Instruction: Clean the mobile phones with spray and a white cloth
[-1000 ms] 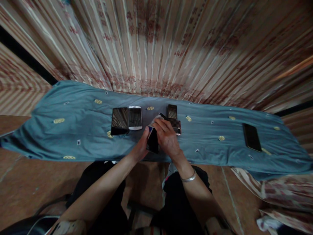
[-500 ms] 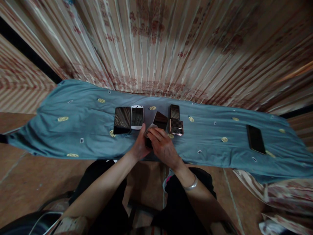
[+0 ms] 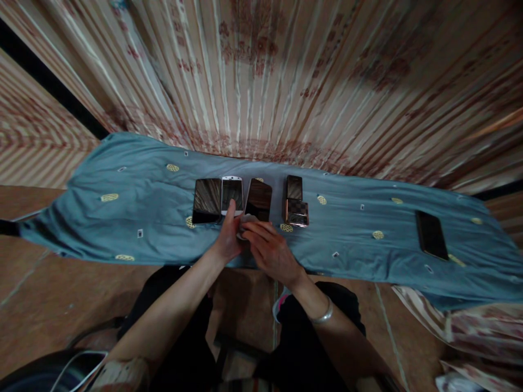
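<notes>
Dark phone (image 3: 259,199) lies flat on the blue-clothed worktop (image 3: 134,218), just beside the white phone (image 3: 232,194); bare cloth on both ends. Earlier it was lifted. Left hand (image 3: 227,239) grip released, touching its near end; right hand (image 3: 269,251) grip clenched on a small cloth (image 3: 246,220).

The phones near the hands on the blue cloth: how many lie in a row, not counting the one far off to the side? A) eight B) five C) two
B: a black phone, a white phone, a dark phone and two small phones lie on the blue cloth.
</notes>
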